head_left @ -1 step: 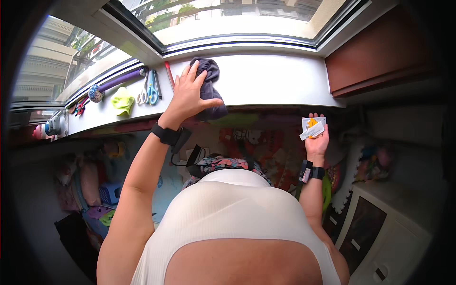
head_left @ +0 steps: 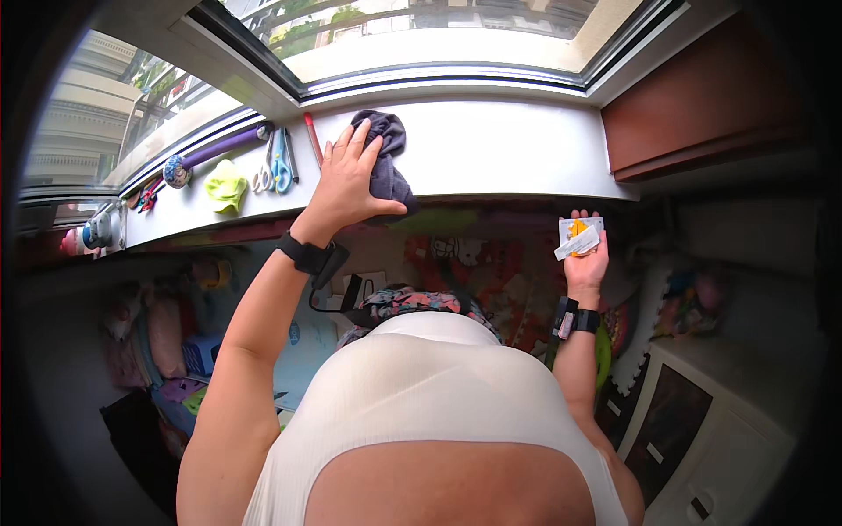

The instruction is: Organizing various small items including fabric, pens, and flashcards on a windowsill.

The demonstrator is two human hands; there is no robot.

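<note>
- Fingers of your right hand curl up around 1 small white packet with an orange mark. You hold it low, below the sill, maybe to keep it out of the way.
- Your left hand lies flat, fingers spread wide, thumb tucked around 1 dark grey cloth. It presses the cloth down on the white window sill, likely so it can rub well.
- You wear 2 black wrist bands, 1 on each arm.
- Further left on the sill lie 1 red pencil, 1 pair of blue scissors, 1 yellow-green rag and 1 purple stick.
- Farthest off is the window.
</note>
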